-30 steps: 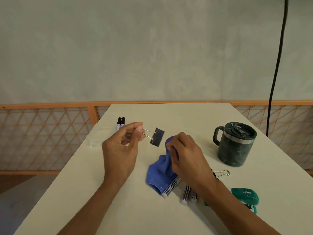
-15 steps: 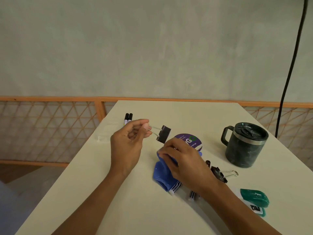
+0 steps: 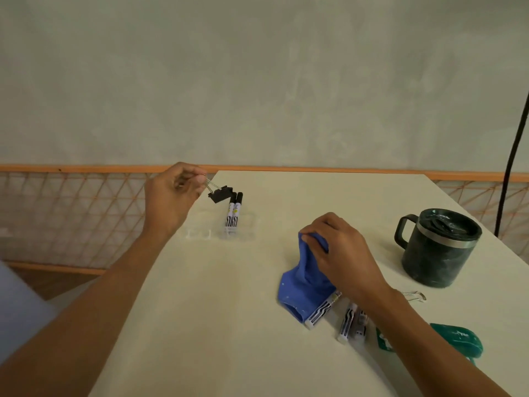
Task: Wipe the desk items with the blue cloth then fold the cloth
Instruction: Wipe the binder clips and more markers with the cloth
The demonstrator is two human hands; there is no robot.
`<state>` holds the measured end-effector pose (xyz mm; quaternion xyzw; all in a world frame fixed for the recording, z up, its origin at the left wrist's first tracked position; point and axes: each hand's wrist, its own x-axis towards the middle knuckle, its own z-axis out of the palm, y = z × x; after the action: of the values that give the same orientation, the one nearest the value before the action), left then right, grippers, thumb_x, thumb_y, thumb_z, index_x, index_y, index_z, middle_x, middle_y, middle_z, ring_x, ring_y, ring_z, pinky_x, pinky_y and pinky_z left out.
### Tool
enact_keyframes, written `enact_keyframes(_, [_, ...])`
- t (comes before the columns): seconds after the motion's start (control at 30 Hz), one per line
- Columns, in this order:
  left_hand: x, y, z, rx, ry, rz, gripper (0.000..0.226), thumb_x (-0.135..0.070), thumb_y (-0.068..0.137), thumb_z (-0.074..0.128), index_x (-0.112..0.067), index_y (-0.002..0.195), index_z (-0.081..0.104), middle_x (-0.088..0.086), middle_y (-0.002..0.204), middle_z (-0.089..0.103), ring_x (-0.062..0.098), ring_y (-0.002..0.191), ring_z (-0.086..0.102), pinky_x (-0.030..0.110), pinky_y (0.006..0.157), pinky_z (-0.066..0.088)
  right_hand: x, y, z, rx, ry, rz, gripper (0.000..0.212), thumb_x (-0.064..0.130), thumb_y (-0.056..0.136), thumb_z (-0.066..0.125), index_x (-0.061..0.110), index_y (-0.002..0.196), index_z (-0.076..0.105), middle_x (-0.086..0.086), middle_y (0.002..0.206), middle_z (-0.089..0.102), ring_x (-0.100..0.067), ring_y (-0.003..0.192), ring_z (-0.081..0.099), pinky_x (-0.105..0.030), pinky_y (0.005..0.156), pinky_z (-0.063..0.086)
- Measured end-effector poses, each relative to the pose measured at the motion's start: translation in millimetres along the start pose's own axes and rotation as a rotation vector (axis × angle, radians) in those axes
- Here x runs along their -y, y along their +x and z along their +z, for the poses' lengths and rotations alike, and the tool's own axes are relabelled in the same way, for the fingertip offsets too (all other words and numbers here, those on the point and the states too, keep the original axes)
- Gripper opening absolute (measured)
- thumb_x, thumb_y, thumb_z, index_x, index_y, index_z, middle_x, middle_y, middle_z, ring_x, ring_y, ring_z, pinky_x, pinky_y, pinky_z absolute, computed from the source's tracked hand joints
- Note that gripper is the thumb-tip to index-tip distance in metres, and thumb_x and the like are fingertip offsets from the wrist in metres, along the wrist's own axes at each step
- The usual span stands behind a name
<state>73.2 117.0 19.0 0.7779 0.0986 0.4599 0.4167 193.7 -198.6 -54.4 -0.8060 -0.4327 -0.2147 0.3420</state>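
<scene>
My left hand pinches the wire handles of a black binder clip, holding it in the air above the far left of the cream desk, just over two black-capped markers. My right hand grips the bunched blue cloth, whose lower end rests on the desk. Several more markers lie beside and partly under the cloth. A second binder clip shows only its wire handle behind my right wrist.
A dark lidded mug stands at the right. A green stapler lies near the right front, partly behind my forearm. A clear plastic tray holds the two far markers. An orange lattice railing runs beyond the desk's left edge.
My left hand has carried the black binder clip away from the cloth, to the far left over the two markers. My right hand keeps hold of the cloth and hides the purple disc seen earlier.
</scene>
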Motion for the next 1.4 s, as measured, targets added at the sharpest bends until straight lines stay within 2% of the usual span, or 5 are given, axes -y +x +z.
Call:
enact_keyframes(0.4, [71, 43, 0, 0.115, 0.375, 0.113, 0.023, 0.007, 0.092, 0.075, -0.012, 0.099, 0.085, 0.002, 0.094, 0.077, -0.003, 0.08, 0.065, 0.005, 0.073, 0.045, 0, -14, -2, -0.033, -0.023, -0.013, 0.016, 0.012, 0.097, 0.074, 0.023, 0.109, 0.077, 0.01, 0.109, 0.067, -0.016, 0.092, 0.066, -0.036, 0.076, 0.058])
enact_keyframes(0.8, [123, 61, 15, 0.185, 0.365, -0.086, 0.022, 0.01, 0.094, 0.073, -0.008, 0.097, 0.085, 0.011, 0.086, 0.077, 0.014, 0.069, 0.067, 0.027, 0.073, 0.061, -4, -16, 1, -0.045, -0.036, -0.032, 0.02, 0.009, 0.095, 0.078, 0.023, 0.109, 0.077, 0.011, 0.109, 0.067, -0.015, 0.091, 0.066, -0.037, 0.073, 0.059])
enact_keyframes(1.0, [123, 60, 17, 0.152, 0.408, -0.088, 0.025, 0.007, 0.097, 0.07, -0.009, 0.111, 0.083, 0.003, 0.092, 0.077, 0.012, 0.075, 0.069, 0.022, 0.086, 0.058, -5, -15, 1, -0.043, -0.04, -0.03, 0.019, 0.011, 0.095, 0.077, 0.023, 0.11, 0.078, 0.011, 0.109, 0.067, -0.014, 0.09, 0.065, -0.037, 0.072, 0.059])
enact_keyframes(1.23, [123, 60, 21, 0.145, 0.382, -0.158, 0.032, 0.016, 0.094, 0.066, -0.008, 0.107, 0.083, 0.013, 0.097, 0.078, 0.014, 0.081, 0.069, 0.002, 0.071, 0.049, -4, -15, 1, -0.048, -0.033, -0.032, 0.016, 0.011, 0.095, 0.077, 0.022, 0.107, 0.078, 0.011, 0.108, 0.068, -0.012, 0.088, 0.066, -0.036, 0.072, 0.06])
enact_keyframes(1.4, [125, 61, 26, 0.147, 0.419, -0.126, 0.029, 0.01, 0.097, 0.069, -0.012, 0.109, 0.084, 0.008, 0.099, 0.079, 0.023, 0.086, 0.076, 0.028, 0.086, 0.06, -4, -15, 0, -0.062, -0.041, -0.035, 0.014, 0.012, 0.095, 0.076, 0.021, 0.106, 0.078, 0.01, 0.107, 0.068, -0.013, 0.085, 0.067, -0.037, 0.07, 0.059])
